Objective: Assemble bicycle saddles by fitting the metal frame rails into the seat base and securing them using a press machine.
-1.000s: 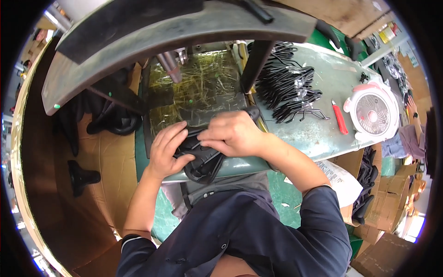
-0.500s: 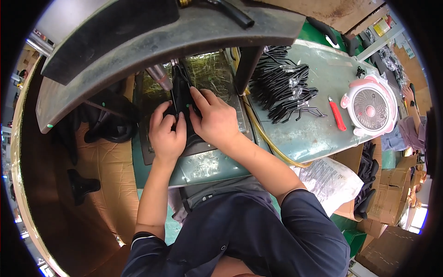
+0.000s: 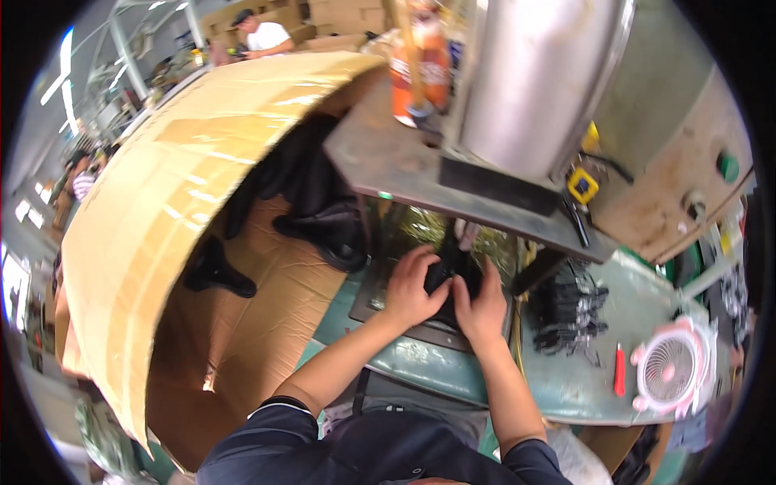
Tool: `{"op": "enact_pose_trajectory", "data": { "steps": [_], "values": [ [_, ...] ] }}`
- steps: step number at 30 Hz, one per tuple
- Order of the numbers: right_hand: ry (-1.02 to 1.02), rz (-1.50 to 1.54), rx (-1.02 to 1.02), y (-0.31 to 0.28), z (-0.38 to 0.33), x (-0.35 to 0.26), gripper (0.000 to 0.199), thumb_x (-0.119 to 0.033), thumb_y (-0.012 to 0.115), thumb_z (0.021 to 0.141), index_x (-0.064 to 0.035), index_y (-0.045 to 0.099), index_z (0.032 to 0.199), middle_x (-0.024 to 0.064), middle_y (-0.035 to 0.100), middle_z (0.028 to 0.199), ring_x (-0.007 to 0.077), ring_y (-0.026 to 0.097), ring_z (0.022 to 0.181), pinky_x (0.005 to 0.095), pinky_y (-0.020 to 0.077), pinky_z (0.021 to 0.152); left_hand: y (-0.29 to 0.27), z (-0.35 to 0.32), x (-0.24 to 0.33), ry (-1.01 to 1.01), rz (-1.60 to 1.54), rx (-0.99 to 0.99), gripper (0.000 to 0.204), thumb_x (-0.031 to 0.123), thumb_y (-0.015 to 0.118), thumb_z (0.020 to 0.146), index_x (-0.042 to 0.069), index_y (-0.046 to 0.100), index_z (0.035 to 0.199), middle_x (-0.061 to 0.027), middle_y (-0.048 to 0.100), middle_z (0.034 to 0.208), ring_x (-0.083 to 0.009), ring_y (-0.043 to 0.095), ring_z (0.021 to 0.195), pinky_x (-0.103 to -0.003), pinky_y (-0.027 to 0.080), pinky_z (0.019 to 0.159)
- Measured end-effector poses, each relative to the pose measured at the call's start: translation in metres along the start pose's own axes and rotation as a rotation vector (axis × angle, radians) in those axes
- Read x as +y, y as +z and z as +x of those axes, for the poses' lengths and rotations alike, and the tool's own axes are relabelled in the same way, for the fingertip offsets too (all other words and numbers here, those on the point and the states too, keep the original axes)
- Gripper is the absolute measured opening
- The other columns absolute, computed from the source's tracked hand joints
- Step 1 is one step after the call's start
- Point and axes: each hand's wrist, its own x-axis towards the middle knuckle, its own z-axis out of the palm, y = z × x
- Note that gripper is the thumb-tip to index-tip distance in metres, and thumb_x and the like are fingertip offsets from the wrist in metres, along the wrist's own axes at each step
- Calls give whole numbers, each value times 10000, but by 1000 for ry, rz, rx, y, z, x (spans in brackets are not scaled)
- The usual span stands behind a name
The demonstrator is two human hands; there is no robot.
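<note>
Green workbench [image 3: 570,392] | bottle label [image 3: 435,73] blurred | left hand [image 3: 414,288], right hand [image 3: 483,307] flank black part [image 3: 464,265] | grip: can't tell

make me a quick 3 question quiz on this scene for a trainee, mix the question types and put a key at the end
1. Multiple choice: what is between the left hand and the right hand?
a) a white cup
b) a black part
c) a coil of yellow rope
2. True or false: on the green bench, the red tool lies to the left of the pink-and-white fan.
3. Fill in the blank: the pieces inside the large cardboard box are ____ in colour.

Key: 1. b; 2. true; 3. black
</note>
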Motion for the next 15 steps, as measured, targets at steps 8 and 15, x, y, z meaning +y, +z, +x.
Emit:
{"op": "enact_pose_trajectory", "data": {
  "steps": [8,15],
  "values": [
    [164,423,-129,-34,1,15,440,-125,535,1083,63,599,1475,231,698,1420,275,656,1332,362,467,1151,-17,7,-1,-244,18,-247,404,215,780,847,72,659,1205,-138,690,1219,-385,715,1029,-470,591,864],
    [-212,121,-39,-62,-56,64,784,-209,811,864,34,500,1541,150,663,1410,311,633,1317,457,498,1116,-57,11,49,-668,-968,-700,273,191,795,984,26,712,1185,-62,755,1065,-114,700,950,-271,559,797]
  ]
}}
